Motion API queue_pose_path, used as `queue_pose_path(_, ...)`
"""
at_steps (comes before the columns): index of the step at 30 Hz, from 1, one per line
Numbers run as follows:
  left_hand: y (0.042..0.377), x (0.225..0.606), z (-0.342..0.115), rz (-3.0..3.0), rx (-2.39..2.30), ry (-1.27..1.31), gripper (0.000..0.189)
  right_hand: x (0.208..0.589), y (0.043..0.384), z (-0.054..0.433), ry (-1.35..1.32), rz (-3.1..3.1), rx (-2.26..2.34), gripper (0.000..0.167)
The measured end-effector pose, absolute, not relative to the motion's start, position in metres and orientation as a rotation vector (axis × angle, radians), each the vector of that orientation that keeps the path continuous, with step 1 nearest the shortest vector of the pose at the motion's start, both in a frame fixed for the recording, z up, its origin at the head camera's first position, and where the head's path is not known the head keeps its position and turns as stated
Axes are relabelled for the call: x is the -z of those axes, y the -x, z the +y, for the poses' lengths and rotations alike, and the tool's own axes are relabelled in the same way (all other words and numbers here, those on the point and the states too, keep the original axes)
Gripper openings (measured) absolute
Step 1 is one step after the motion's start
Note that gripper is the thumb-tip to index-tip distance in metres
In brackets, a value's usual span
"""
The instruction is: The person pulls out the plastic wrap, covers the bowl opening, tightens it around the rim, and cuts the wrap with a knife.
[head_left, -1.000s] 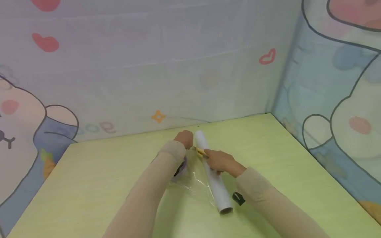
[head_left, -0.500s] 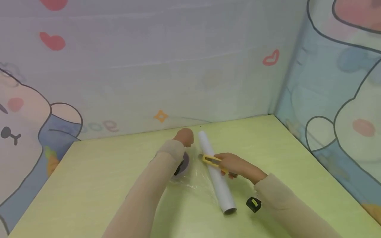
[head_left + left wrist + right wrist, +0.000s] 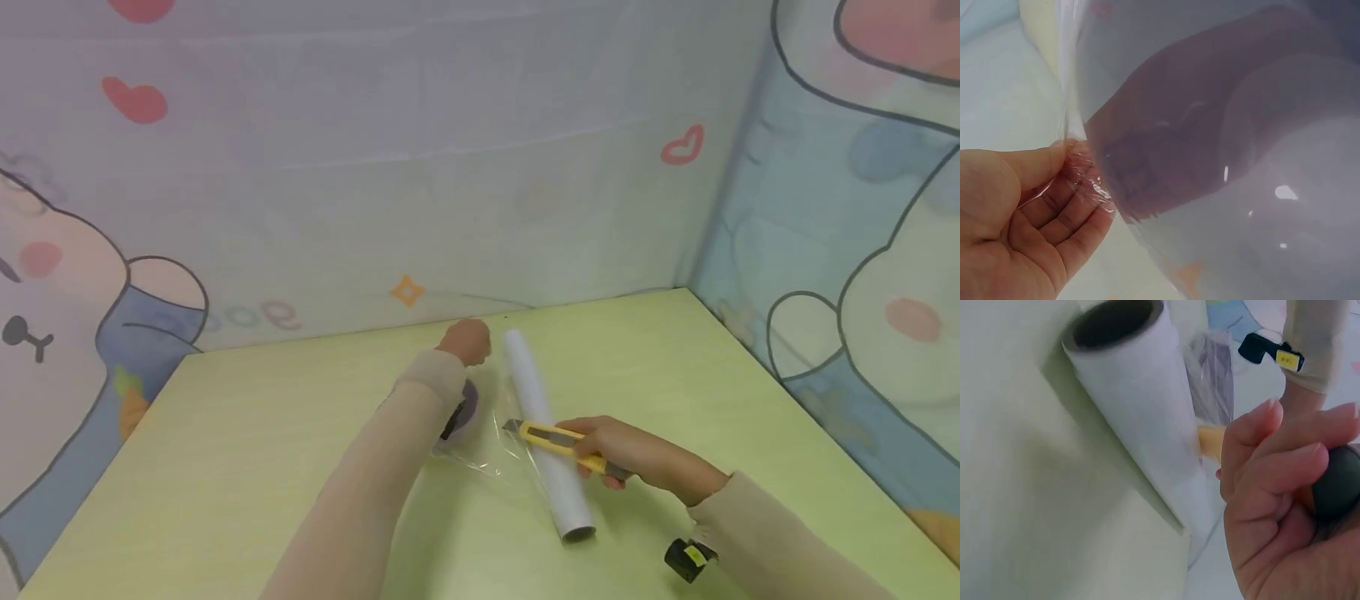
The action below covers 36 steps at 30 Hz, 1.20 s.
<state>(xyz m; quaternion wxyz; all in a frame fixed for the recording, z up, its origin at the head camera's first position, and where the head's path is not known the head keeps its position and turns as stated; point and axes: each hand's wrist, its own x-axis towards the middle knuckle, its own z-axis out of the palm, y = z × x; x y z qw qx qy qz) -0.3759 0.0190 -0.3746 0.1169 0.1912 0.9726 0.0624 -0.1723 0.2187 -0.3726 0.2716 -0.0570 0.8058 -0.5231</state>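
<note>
My left hand (image 3: 467,342) reaches over a purple thing (image 3: 467,408), mostly hidden by the sleeve in the head view. In the left wrist view, thumb and fingers pinch bunched clear plastic film (image 3: 1091,178) at the edge of this film-covered thing. A yellow utility knife (image 3: 555,439) is gripped by my right hand (image 3: 637,454), its blade pointing left across a white roll (image 3: 566,496). Thin clear film (image 3: 480,467) lies between the purple thing and the roll. From the right wrist view, the knife's dark rear end (image 3: 1338,481) shows inside the curled fingers.
The roll lies lengthwise on the pale yellow-green table (image 3: 247,450), its hollow end towards me. A printed cloth wall (image 3: 525,208) stands along the back edge and another on the right. Black wrist cameras (image 3: 686,558) sit at both sleeves.
My right hand has drawn the knife towards me and to the right, from near the left hand to the roll's middle. The left hand has stayed almost in place.
</note>
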Motion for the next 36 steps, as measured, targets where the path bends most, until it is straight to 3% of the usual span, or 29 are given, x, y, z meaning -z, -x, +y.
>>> queue_pose_path(7,0.350,0.355,0.015,2.878,-0.237,-0.621,0.023,0.376,0.154,0.236,0.176,2.047,1.511,0.059)
queue_pose_path(21,0.355,0.356,0.018,2.937,-0.169,-0.609,0.024,0.377,0.123,0.263,0.245,1.812,1.615,0.062)
queue_pose_path(30,0.355,0.351,0.011,2.966,-0.177,-0.554,0.034,0.378,0.100,0.284,0.265,1.609,1.654,0.061)
queue_pose_path(32,0.362,0.355,0.009,2.948,-0.186,-0.544,0.032,0.377,0.094,0.289,0.249,1.592,1.644,0.062)
queue_pose_path(36,0.413,0.399,0.003,3.003,-0.172,-0.668,0.026,0.377,0.085,0.300,0.228,1.569,1.623,0.060)
